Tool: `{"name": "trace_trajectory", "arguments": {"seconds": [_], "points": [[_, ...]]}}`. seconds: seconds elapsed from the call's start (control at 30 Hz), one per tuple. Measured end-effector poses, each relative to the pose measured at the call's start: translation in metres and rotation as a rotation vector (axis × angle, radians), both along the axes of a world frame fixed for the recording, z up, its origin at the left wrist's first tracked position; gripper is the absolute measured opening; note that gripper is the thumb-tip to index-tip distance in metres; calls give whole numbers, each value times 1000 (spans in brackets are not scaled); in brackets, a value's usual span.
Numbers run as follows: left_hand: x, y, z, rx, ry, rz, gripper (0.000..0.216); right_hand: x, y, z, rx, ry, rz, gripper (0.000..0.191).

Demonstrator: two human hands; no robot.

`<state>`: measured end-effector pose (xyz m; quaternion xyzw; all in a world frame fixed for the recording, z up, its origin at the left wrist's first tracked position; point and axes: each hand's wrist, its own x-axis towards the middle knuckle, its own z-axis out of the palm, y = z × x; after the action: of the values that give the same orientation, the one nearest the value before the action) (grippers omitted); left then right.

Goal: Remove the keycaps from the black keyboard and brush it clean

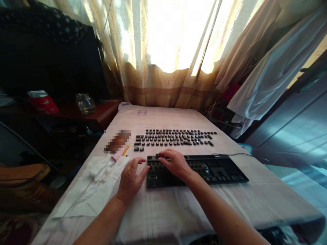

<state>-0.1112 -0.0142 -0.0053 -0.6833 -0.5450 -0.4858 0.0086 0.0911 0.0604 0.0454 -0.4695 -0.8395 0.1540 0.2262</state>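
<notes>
A black keyboard (219, 172) lies on the cloth-covered table, most of its keys off and the bare key sockets showing. Over its upper left corner, my right hand (176, 163) pinches a small black keycap (157, 156) between thumb and fingertips. My left hand (131, 175) is at the keyboard's left edge, thumb and fingers apart, with nothing in it. Behind the keyboard, loose black keycaps (166, 138) lie in several rows. Two more keycaps (139, 149) sit at the near left end of these rows.
White crumpled cloth (89, 183) covers the table's left side, with a yellow-handled tool (125, 150) and a blurred-out item (117, 141) behind it. A cable (237, 154) runs right from the keyboard. A glass jar (85, 103) stands on the side desk; curtains (158, 85) hang beyond.
</notes>
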Motion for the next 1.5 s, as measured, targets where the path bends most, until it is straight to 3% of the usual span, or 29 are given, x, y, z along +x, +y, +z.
{"name": "trace_trajectory", "arguments": {"seconds": [0.17,0.33,0.67,1.5], "points": [[-16,8,1,-36,-76,139,11,-28,52,2,-14,-171,-44,18],[-16,8,0,-66,-110,152,10,-53,70,-7,-42,-282,0,18],[-15,9,0,-88,-130,132,10,-64,72,-8,-50,-356,69,21],[-14,9,1,-104,-135,170,13,-68,69,-8,-67,-391,63,26]]}}
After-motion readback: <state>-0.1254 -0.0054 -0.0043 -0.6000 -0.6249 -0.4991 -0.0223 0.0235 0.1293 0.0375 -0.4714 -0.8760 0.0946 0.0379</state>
